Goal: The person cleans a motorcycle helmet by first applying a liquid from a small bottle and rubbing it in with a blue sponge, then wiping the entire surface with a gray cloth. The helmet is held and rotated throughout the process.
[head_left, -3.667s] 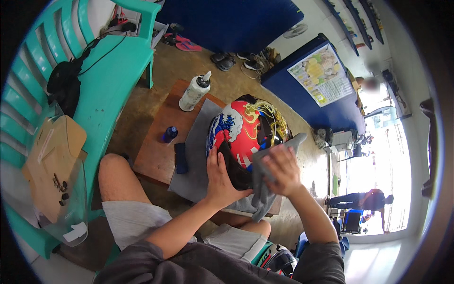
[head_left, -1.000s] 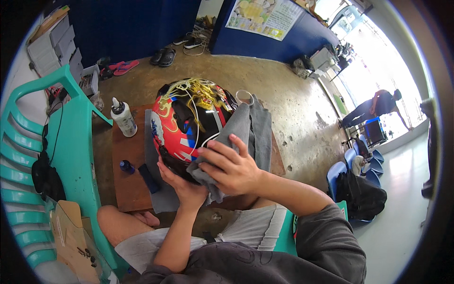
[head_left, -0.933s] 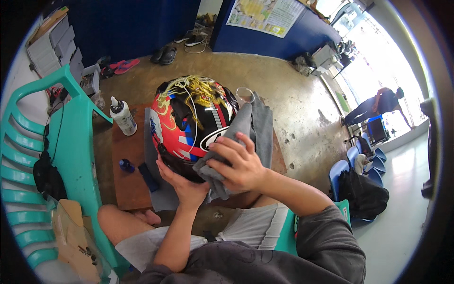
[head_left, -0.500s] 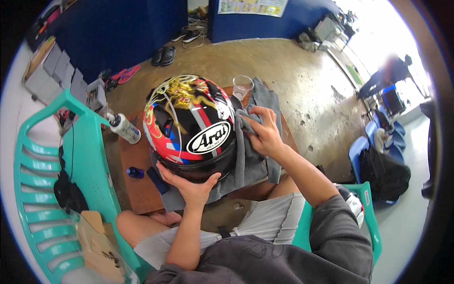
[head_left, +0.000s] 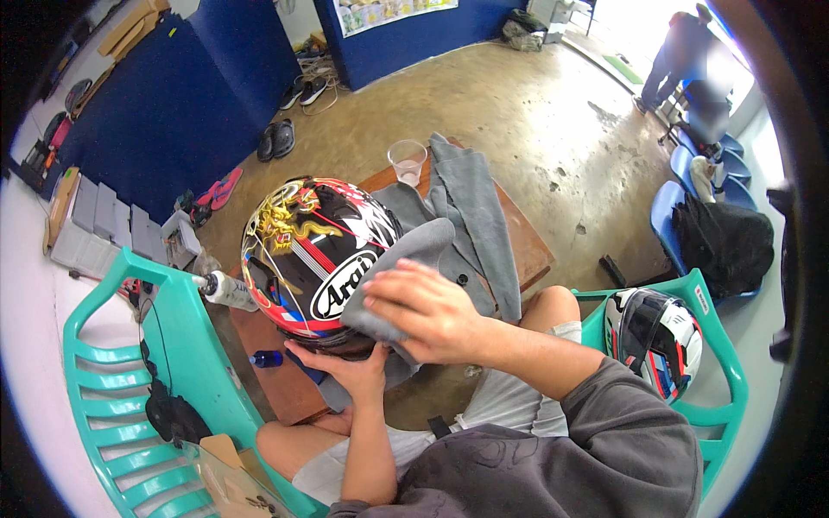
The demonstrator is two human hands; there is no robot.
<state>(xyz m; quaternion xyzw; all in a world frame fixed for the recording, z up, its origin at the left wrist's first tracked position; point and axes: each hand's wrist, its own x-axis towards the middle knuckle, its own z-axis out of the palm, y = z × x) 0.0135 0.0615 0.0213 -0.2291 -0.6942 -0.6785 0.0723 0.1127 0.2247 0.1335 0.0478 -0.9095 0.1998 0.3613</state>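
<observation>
A glossy full-face motorcycle helmet [head_left: 298,259], black and red with gold artwork and a white oval label, sits tilted in front of me. My left hand [head_left: 358,373] cups its lower rim from below, thumb and fingers spread along the edge. With bent fingers, my right hand [head_left: 427,311] presses a grey cloth [head_left: 423,246] against the shell beside the label, covering part of it. Beneath, more grey cloth [head_left: 479,198] is spread on a low brown table [head_left: 523,242]. A clear plastic cup [head_left: 408,160] stands beyond the helmet.
On the left are a white bottle [head_left: 230,292], a small dark-blue bottle [head_left: 266,358] and a green plastic bench [head_left: 186,324]. A second helmet [head_left: 656,341] rests on the green seat at right. Blue chairs [head_left: 667,211], a black bag [head_left: 725,237] and people [head_left: 678,60] are farther off.
My right hand and the cloth have moved from the helmet's right side down and left onto the shell by the label. The helmet appears turned, and the whole view has shifted.
</observation>
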